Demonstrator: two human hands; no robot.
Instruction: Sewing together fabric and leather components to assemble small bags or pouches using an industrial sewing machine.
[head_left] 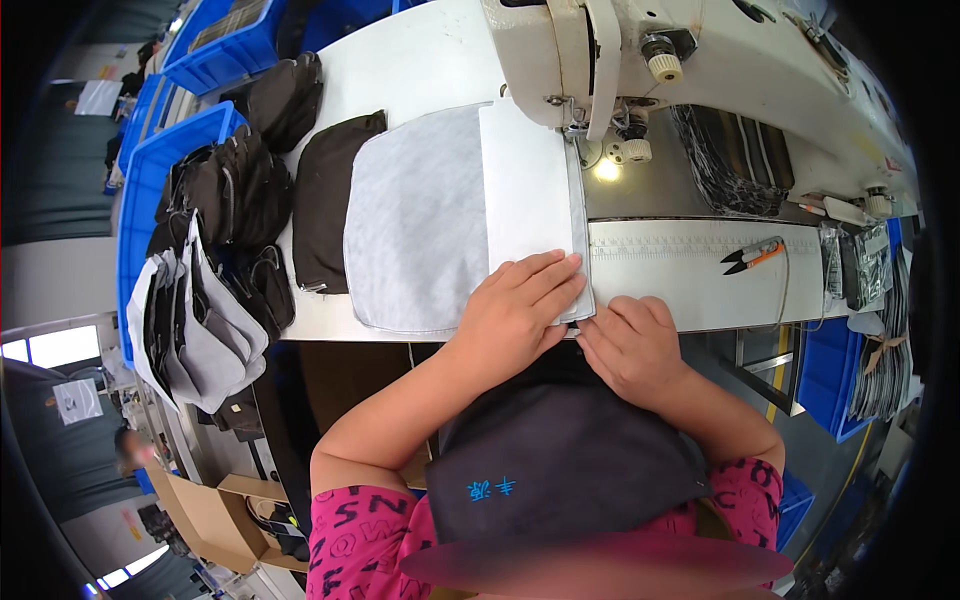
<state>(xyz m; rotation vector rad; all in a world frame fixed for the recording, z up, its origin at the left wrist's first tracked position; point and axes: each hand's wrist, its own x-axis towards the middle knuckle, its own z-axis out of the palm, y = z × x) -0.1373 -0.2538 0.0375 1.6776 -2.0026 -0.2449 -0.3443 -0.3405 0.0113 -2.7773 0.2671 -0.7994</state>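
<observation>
A light grey fabric panel lies on the sewing machine table, with a white rectangular sheet along its right side. The upper end of this right edge runs under the needle area of a white sewing machine. My left hand rests on the lower end of the white sheet, fingers stretched out and lying flat. Beside it, at the table's front edge, my right hand is closed, pinching the lower right corner of the fabric panel. The fingertips partly hide what lies between them.
Dark fabric pieces lie left of the panel. A blue bin holds dark pouches. On the right are orange-and-black thread snips, a printed ruler strip, and a stack of striped dark fabric.
</observation>
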